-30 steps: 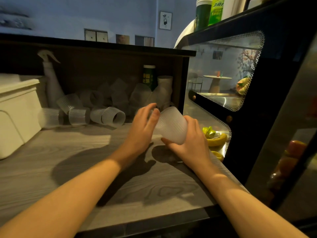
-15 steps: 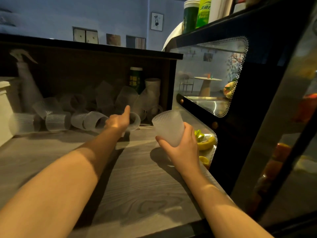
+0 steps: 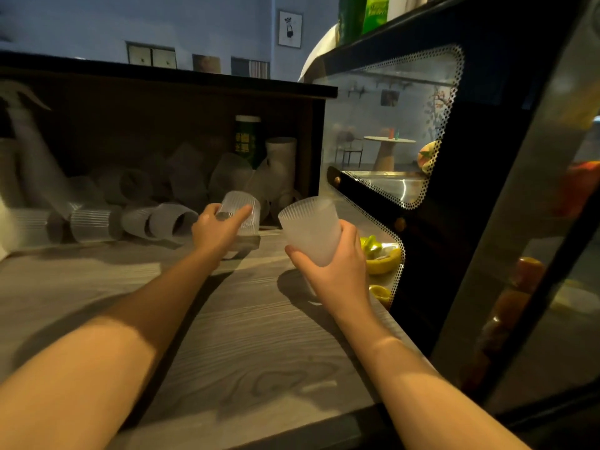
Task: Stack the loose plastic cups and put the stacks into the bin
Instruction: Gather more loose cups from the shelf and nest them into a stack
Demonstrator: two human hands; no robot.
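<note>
My right hand (image 3: 334,271) grips a frosted ribbed plastic cup (image 3: 308,227), mouth up, above the wooden counter (image 3: 246,345). My left hand (image 3: 216,230) holds a second ribbed cup (image 3: 242,216) upside down, fingers curled round it, just above the counter and left of the first cup. Behind them several loose cups (image 3: 156,219) lie on their sides along the back of the counter, under a dark shelf. The bin is out of view.
A spray bottle (image 3: 29,151) leans at the far left. A green canister (image 3: 246,141) and a pale cylinder (image 3: 281,160) stand at the back. A dark glass display case (image 3: 406,177) with yellow fruit (image 3: 380,258) flanks the counter's right edge.
My left hand let go of the right hand's cup, reached back to the pile and picked up another cup. The right hand stayed put with its cup. The view shifted right.
</note>
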